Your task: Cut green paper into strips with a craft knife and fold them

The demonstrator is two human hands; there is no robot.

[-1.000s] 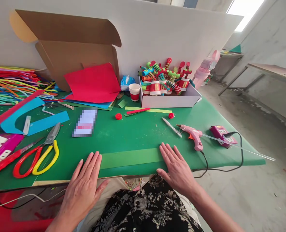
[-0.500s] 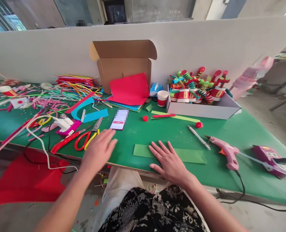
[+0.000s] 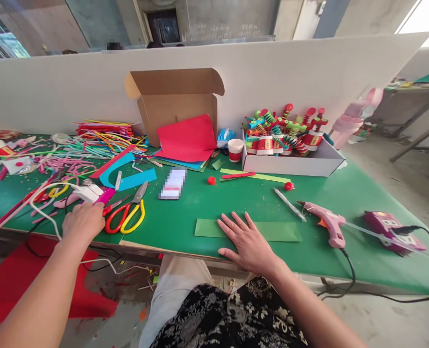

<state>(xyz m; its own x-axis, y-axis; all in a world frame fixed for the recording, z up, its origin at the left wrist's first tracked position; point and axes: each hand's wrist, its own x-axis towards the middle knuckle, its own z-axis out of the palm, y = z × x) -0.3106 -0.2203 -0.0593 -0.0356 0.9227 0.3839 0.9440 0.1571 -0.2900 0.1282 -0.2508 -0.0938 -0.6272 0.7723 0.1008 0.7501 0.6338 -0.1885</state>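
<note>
1. Fingers of the right hand (image 3: 249,246) lie spread and flat, pressing rather than grasping, on the green paper strip (image 3: 279,232) along the table's near edge; the strip shows on both sides of the palm.
2. Left hand (image 3: 84,222) is well to the left of the strip, over the handle of a red-handled cutter (image 3: 117,205) and beside a purple power block (image 3: 107,195). Its fingertips are hidden, so whether it grips anything cannot be told.
3. A second ago both hands lay at the strip's ends; the left has since moved away and the right sits nearer the middle, so only one hand now steadies the paper.
4. Scissors (image 3: 139,193) rest left of the strip, near the left hand.
5. Beyond the strip are a phone (image 3: 173,182), to the left, and a red cap (image 3: 211,181).
6. Right of the strip lies a pink glue gun (image 3: 326,218); farther back, past the strip, stands a white box (image 3: 290,165) of colourful paper-cup figures (image 3: 265,145).
</note>
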